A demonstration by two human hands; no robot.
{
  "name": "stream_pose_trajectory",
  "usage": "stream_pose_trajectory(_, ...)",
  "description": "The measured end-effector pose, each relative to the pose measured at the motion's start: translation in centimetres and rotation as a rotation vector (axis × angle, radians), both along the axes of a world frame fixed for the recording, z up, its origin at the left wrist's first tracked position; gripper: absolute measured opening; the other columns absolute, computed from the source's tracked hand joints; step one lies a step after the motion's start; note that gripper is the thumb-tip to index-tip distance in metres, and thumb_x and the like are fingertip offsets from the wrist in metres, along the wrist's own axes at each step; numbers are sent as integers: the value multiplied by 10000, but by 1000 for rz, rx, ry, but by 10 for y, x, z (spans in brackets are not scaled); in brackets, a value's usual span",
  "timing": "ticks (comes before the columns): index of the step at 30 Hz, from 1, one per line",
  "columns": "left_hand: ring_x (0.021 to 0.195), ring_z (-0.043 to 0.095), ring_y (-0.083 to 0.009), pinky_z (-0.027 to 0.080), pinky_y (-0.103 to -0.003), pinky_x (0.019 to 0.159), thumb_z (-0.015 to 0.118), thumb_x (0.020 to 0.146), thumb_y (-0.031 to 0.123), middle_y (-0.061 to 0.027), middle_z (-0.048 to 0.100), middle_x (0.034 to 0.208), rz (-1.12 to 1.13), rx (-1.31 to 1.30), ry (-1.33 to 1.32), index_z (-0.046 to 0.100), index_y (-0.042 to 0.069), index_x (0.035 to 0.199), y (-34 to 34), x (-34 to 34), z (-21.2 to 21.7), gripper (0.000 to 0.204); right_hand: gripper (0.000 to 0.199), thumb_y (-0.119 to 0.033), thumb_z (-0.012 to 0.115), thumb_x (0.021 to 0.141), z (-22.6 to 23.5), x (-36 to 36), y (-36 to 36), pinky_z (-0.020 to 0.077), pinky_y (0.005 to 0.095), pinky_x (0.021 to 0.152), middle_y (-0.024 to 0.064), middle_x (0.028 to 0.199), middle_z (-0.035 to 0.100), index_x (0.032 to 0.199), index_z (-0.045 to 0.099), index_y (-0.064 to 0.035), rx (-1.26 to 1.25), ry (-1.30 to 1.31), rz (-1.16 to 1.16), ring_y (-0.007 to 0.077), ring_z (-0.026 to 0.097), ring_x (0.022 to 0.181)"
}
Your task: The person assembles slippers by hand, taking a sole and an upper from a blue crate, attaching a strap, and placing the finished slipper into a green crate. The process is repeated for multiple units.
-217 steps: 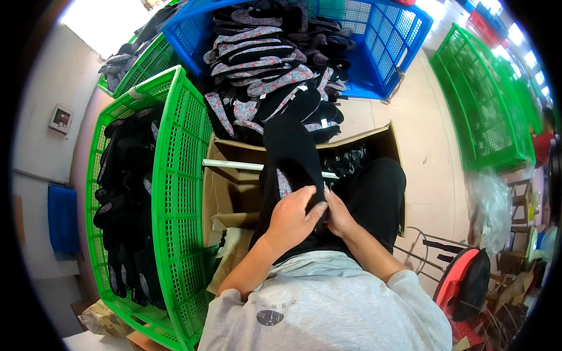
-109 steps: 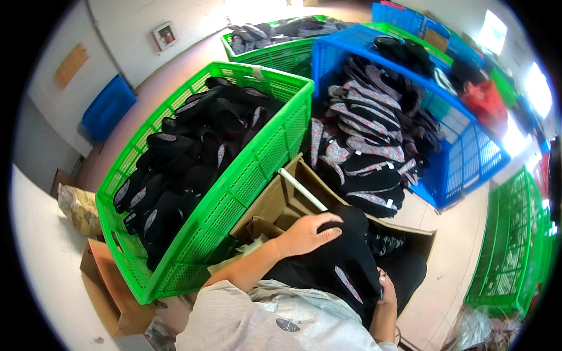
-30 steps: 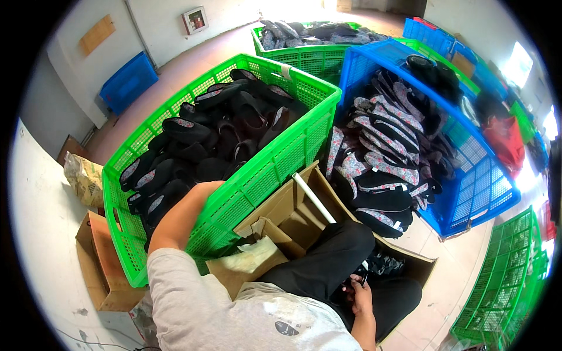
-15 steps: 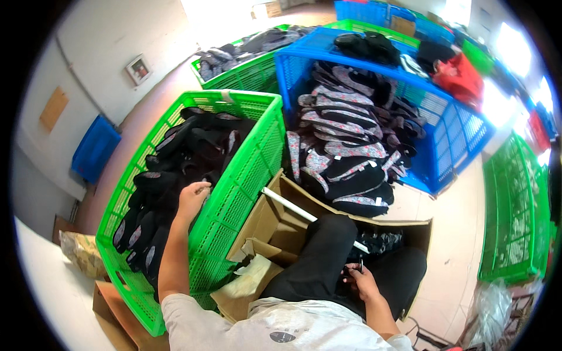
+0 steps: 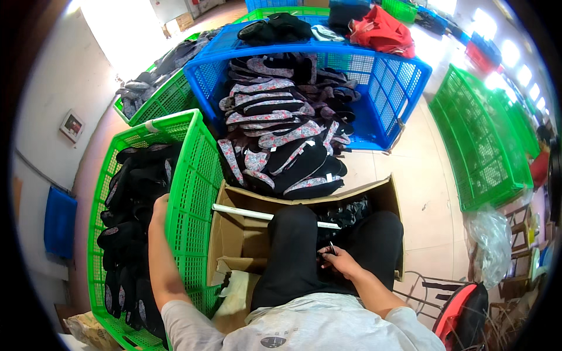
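My left hand (image 5: 160, 209) is at the inner side of the near rim of a long green crate (image 5: 198, 175) at my left. Its fingers are mostly hidden, and I cannot make out anything in them. That crate is heaped with black padded, slipper-like cloth pieces (image 5: 126, 237), some with patterned patches. Over my lap, between my thighs, my right hand (image 5: 341, 262) is closed on a small dark tool (image 5: 332, 248) with a thin, shiny tip. Its kind is too small to tell.
An open cardboard box (image 5: 234, 234) lies around my legs, crossed by a white rod (image 5: 243, 211). Ahead, a blue crate (image 5: 398, 93) on its side spills floral and black padded pieces (image 5: 287, 137). Green crates (image 5: 477, 143) stand at right, near a red-and-black bag (image 5: 462, 313).
The view has turned right, shifting the crates leftward in it. My left hand has drawn closer to the green crate's near rim. My right hand stays over my lap with the small tool.
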State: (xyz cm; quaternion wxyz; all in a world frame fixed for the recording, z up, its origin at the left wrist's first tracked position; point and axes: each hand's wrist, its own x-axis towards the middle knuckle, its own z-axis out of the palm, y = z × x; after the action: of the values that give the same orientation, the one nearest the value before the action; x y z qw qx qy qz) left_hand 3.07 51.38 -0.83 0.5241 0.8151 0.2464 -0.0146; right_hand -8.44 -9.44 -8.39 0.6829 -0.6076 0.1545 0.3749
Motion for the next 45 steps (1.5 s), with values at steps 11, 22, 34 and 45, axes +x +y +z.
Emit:
stream_pose_trajectory(11, 756, 639, -134, 520, -288, 672, 646, 876, 84, -69, 702, 906, -18, 248, -33, 686, -35, 1113, -17, -22, 34, 268, 187, -78, 569, 963, 4, 0, 8, 532, 285, 750, 34, 1017, 626, 1131, 617, -13, 32, -111, 53, 146, 615, 886)
stream_pose_trajectory(22, 775, 653, -141, 518, -288, 682, 662, 881, 129, -96, 715, 907, -19, 217, -33, 692, -40, 1118, -27, -19, 37, 293, 175, -86, 581, 967, -23, -4, 5, 539, 293, 757, 32, 1009, 622, 1123, 614, -16, 87, -174, 27, 145, 608, 897)
stream_pose_trajectory(34, 744, 624, -124, 505, -285, 661, 648, 875, 98, -57, 692, 863, -19, 301, -37, 699, -37, 1073, -33, -20, 44, 245, 182, -86, 582, 975, -23, -4, 5, 545, 298, 754, 34, 1006, 632, 1143, 610, -21, 74, -170, 25, 147, 619, 913)
stream_pose_trajectory(45, 779, 663, -154, 524, -300, 696, 670, 878, 156, -115, 725, 909, -28, 384, -11, 695, -40, 1121, -35, -19, 46, 313, 185, -92, 581, 975, -25, -3, 5, 542, 301, 766, 41, 1011, 642, 1145, 610, -26, 76, -168, 45, 154, 626, 921)
